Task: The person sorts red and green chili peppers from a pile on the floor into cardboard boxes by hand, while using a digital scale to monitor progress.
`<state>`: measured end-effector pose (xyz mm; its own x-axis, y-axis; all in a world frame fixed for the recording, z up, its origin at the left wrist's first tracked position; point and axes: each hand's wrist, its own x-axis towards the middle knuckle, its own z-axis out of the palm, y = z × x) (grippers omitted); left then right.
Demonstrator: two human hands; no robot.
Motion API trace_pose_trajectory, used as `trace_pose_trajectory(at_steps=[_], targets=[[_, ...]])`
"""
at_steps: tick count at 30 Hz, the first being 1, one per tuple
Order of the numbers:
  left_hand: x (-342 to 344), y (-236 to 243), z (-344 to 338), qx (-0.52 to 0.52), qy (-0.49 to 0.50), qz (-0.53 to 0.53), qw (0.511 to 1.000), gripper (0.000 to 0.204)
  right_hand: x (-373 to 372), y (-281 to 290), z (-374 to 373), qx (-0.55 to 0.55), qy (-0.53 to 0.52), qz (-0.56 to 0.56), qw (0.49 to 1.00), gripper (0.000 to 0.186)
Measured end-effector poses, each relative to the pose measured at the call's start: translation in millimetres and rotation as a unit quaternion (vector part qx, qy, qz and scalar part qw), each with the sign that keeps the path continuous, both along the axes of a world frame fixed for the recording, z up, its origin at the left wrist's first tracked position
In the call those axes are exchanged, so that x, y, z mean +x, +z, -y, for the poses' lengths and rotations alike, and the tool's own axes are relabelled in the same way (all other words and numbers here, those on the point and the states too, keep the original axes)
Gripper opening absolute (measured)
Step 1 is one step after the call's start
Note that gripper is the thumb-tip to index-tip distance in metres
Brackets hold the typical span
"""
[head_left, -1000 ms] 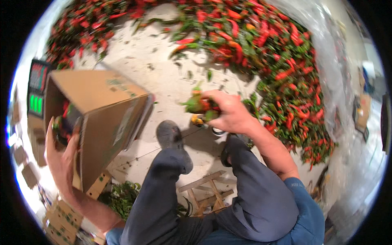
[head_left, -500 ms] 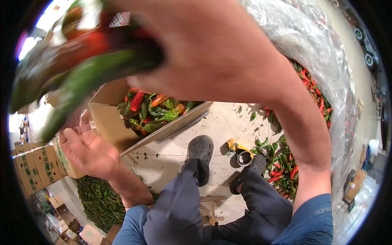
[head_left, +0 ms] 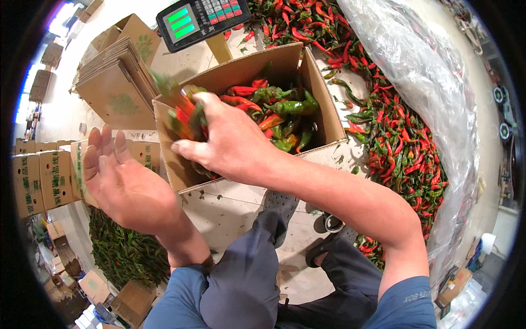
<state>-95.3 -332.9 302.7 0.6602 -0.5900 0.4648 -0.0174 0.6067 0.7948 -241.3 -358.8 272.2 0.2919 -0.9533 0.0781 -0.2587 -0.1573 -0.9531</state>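
An open cardboard box in front of me holds red and green chili peppers. Over its left side, my right hand is closed around a bunch of red and green peppers, which motion blurs. My left hand is open beside the box's left wall, palm up with fingers stretched out, and holds nothing.
A scale display stands behind the box. Flattened cartons lean at the left, above closed boxes. Pepper heaps lie right and lower left, the right one edged by plastic sheeting. A tape roll is near my foot.
My right hand has come down and back with the peppers, from high above to the box's left side. My left hand stays open. The view has shifted, bringing the scale display into sight.
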Motion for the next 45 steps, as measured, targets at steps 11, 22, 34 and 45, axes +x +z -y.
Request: trace_pose_trajectory(at_steps=[11, 22, 34, 45], targets=[[1.4, -7.7, -29.3, -0.058, -0.235, 0.065, 0.968, 0.028, -179.5, 36.9, -69.5, -0.065, -0.222, -0.048, 0.972, 0.016], [-150.2, -99.2, -81.5, 0.39, -0.606, 0.31, 0.62, 0.015, -334.8, -240.6, -338.0, 0.192, -0.503, -0.141, 0.831, 0.022], [-219.7, -242.0, -126.0, 0.38, -0.696, 0.454, 0.407, 0.029, -304.6, -302.6, -258.2, 0.16, -0.325, -0.357, 0.861, 0.037], [-240.3, -275.6, -119.4, 0.439, -0.641, 0.447, 0.442, 0.03, -305.4, -336.6, -230.7, 0.238, -0.391, -0.221, 0.861, 0.035]])
